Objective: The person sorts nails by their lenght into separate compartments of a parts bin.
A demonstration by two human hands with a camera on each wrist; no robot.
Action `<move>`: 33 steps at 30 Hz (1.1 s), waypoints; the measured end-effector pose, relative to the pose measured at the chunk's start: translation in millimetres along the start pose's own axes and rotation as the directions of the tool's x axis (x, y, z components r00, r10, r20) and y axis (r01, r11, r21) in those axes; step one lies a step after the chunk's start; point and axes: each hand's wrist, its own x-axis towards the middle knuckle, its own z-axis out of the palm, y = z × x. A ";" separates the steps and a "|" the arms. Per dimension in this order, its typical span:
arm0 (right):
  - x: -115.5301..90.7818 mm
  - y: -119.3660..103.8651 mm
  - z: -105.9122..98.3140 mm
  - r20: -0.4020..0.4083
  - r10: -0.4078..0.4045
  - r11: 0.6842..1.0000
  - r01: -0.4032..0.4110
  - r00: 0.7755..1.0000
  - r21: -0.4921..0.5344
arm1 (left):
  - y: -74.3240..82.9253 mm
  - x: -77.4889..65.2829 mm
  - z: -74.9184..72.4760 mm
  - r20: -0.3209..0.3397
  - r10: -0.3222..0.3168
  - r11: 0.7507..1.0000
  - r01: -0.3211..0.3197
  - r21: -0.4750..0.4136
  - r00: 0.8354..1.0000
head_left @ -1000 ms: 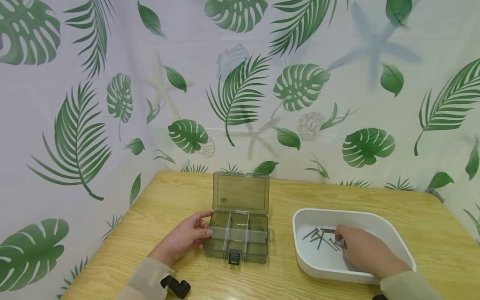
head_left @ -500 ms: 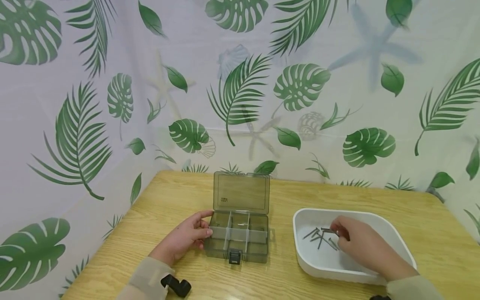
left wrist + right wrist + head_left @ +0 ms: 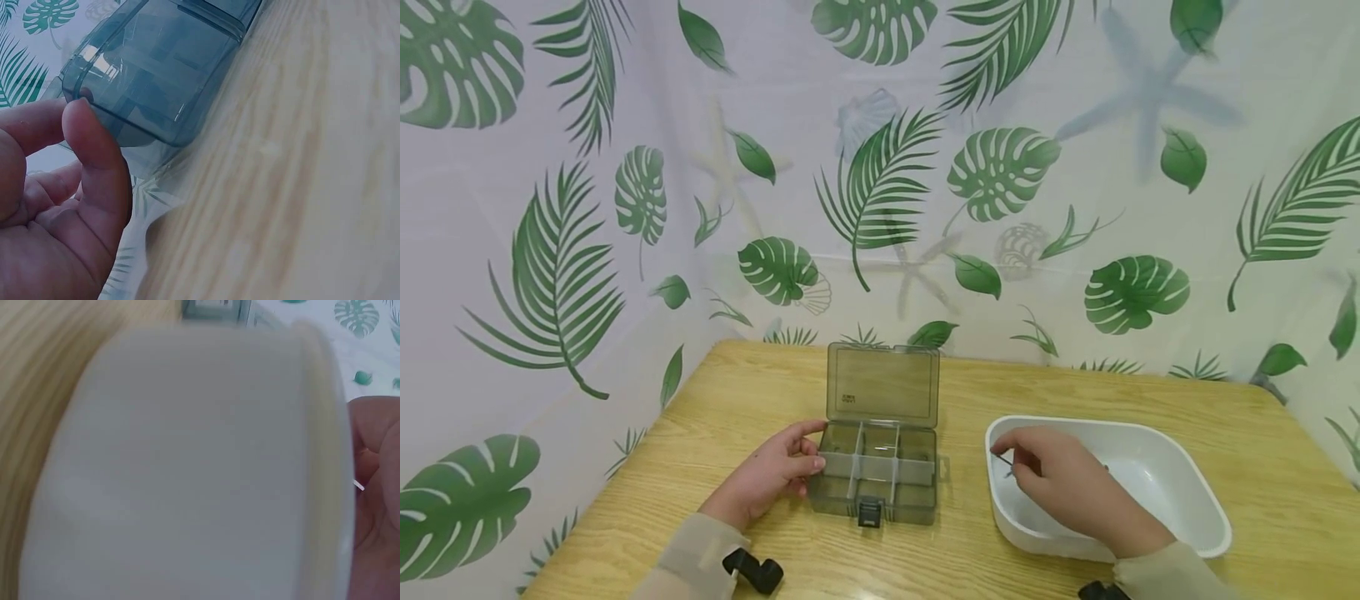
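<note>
A clear grey compartment box stands on the table with its lid raised. My left hand holds its left side; in the left wrist view the thumb lies against the box corner. Over the left part of a white tray, my right hand pinches a thin dark screw between thumb and index finger. Most of the other screws are hidden beneath that hand. The right wrist view is largely filled by the tray's outer wall, with the right fingers beyond its rim.
The wooden table meets a leaf-print cloth at the back and left. A dark latch hangs on the front of the box. Black wrist-camera mounts sit at both sleeves.
My right hand picked among the screws in the tray, then lifted and moved left to the tray's left rim with a screw. The left hand and box stayed put.
</note>
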 end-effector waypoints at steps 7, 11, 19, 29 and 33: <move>18.0 -29.1 19.5 0.055 -0.028 0.998 0.025 0.998 0.052 | 0.6 -1.2 -1.8 0.002 0.003 1.000 -0.003 0.003 1.000; 29.4 -45.1 29.6 0.076 -0.042 0.998 0.039 0.996 0.052 | 1.3 -1.4 -2.1 0.006 0.005 1.000 -0.005 0.003 1.000; 47.0 -64.0 47.1 0.070 -0.056 0.998 0.056 0.996 0.002 | 2.2 -3.2 -1.3 0.009 0.011 1.000 -0.011 0.007 1.000; 47.5 -64.3 51.0 0.080 -0.030 0.999 0.029 0.996 0.013 | 2.3 -1.7 0.7 0.014 0.010 1.000 -0.010 0.001 1.000; 42.5 -59.2 47.0 0.038 -0.026 0.999 0.027 0.999 -0.020 | 2.2 -1.7 1.2 0.013 0.009 1.000 -0.009 -0.003 1.000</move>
